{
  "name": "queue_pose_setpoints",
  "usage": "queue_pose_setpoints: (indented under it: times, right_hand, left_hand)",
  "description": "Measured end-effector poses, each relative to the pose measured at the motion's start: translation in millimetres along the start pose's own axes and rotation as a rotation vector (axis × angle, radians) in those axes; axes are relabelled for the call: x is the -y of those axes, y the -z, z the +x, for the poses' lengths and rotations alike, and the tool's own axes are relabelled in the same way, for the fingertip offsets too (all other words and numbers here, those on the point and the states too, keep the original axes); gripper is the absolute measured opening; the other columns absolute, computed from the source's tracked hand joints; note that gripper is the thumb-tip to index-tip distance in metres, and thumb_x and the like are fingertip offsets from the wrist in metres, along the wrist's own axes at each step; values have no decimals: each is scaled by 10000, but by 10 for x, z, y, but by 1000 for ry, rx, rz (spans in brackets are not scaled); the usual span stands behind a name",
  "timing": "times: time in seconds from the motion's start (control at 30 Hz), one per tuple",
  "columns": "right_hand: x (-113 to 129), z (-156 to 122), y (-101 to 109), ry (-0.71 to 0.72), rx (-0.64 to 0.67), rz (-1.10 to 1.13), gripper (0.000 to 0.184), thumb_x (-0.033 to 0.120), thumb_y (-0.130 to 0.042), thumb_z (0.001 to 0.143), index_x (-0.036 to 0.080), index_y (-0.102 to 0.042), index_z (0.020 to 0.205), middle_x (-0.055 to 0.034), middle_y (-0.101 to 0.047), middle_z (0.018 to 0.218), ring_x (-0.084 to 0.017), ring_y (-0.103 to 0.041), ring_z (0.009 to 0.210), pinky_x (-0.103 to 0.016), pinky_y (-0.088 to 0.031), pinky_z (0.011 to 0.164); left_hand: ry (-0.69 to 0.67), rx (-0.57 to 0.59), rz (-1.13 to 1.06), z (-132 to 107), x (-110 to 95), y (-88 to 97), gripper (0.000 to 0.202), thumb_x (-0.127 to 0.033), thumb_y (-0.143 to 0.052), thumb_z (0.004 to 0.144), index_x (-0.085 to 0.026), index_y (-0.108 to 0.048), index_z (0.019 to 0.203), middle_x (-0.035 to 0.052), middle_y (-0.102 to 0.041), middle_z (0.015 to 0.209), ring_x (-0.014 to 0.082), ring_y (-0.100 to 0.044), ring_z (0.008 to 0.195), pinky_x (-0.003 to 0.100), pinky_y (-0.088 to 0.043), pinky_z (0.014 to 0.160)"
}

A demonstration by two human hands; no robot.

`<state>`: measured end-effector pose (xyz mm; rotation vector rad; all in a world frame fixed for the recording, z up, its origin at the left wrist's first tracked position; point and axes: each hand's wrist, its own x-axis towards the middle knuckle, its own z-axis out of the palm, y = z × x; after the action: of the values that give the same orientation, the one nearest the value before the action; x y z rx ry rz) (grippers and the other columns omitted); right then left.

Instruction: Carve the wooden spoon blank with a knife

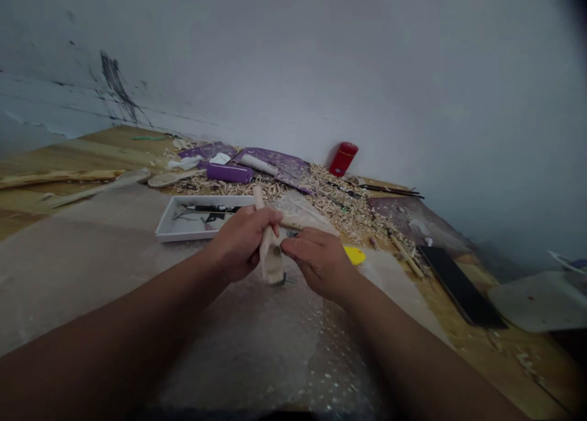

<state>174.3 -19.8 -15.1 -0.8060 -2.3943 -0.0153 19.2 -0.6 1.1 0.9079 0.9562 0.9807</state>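
Observation:
My left hand (243, 240) is wrapped round a pale wooden spoon blank (272, 265). The blank's wide end points down towards me and shows a dark, hollowed spot, while its narrow end sticks up past my fingers. Against its right side, my right hand (323, 262) is closed on a carving tool with a light wooden handle (292, 223). The tool's blade is hidden by my fingers and the blank. Both hands are close together above a mat covered in clear plastic (206, 341).
Behind my left hand lies a white tray (165, 232) with tools. Wood shavings (353, 216) spread along the wall, around a purple roll (229, 173) and a red canister (343, 159). A carved spoon (172, 179) lies left, a black slab (461, 286) right, a yellow piece (355, 255) nearer.

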Motion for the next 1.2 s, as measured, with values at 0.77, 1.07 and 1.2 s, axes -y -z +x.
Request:
queue_pose_setpoints:
  times: [0.77,1.07,1.2]
  right_hand:
    - [74,-24,45,8,70,274,165,145,-372,838,191,-526,877,6,-559,725,-104,-485,695,-208,-359,651]
    - [118,-9,44,-179,68,424,259,246,-351,872,174,-468,653,44,-469,593,-59,-433,540,-164,-337,533]
    - [109,-14,62,-179,90,427,268,245,-348,873,171,-468,644,41,-476,600,-60,-436,552,-166,-342,539]
  left_hand:
    - [10,196,-254,-48,-47,33,198,-241,-477,665,-165,-438,487,-41,-373,365,65,-332,290,188,-252,293]
    - [-69,345,-415,-30,-22,-19,120,-139,-414,714,-174,-383,603,-65,-305,421,59,-315,348,179,-285,361]
    - [-105,253,-399,-17,-30,-28,88,-117,-395,722,-186,-389,668,-67,-318,418,70,-314,343,176,-266,348]
